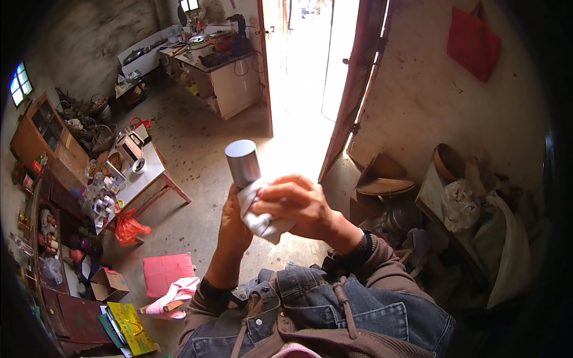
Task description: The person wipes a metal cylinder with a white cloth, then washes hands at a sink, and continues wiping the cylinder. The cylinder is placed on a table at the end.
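Observation:
A metallic silver cylinder [243, 164], its flat round end uppermost and slightly tilted, is held up in front of my chest. My left hand [236, 219] grips its lower part from the left; the fingers are mostly hidden behind the object and the cloth. In my right hand [293, 203] a white cloth [264, 221] is bunched and pressed against the lower part of the cylinder. A loose corner of the cloth hangs below my fingers. What the cloth covers cannot be seen.
At left stands a table [154, 172] with a bowl and bottles, a red plastic bag [130, 228] at its edge. A pink cushion [168, 274] lies lower left. An open doorway [304, 89] is ahead; baskets [385, 185] and bags are piled at right.

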Available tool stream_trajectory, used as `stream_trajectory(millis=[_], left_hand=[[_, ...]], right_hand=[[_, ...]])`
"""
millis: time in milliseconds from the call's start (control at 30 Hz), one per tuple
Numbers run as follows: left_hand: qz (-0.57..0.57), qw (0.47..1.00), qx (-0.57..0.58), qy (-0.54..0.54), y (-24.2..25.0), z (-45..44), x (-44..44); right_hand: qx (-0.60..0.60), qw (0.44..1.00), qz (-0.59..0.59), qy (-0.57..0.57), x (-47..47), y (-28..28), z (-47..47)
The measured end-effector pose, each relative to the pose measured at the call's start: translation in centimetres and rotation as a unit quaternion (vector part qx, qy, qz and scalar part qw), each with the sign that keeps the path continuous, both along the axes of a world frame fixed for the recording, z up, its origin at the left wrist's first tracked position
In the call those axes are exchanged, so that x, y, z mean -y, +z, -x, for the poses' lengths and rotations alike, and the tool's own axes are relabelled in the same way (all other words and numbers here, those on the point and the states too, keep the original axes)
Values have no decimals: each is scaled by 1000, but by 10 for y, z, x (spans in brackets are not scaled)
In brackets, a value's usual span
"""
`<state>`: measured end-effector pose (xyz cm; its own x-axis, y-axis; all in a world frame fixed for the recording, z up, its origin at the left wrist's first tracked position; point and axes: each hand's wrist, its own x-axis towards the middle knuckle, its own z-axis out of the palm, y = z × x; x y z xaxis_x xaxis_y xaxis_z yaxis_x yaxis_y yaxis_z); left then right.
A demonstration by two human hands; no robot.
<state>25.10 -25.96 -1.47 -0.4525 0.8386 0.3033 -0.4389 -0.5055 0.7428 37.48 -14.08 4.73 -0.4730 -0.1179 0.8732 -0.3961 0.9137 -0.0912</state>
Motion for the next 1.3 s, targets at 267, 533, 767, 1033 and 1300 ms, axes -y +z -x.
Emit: stream_trajectory(millis=[267, 533, 767, 1033, 1300], left_hand=[[-42, 999, 14, -16, 0, 1, -3], [12, 998, -59, 21, 1, -4, 7], [9, 999, 38, 33, 1, 9, 5], [-40, 997, -66, -4, 11, -13, -1], [-19, 999, -21, 45, 3, 2, 11]], right_hand=[[-53, 997, -31, -51, -14, 18, 3], [-37, 999, -2, -15, -2, 14, 3], [22, 999, -33, 34, 6, -3, 3], [-84, 995, 3, -54, -16, 31, 5], [25, 998, 7, 54, 11, -10, -1]])
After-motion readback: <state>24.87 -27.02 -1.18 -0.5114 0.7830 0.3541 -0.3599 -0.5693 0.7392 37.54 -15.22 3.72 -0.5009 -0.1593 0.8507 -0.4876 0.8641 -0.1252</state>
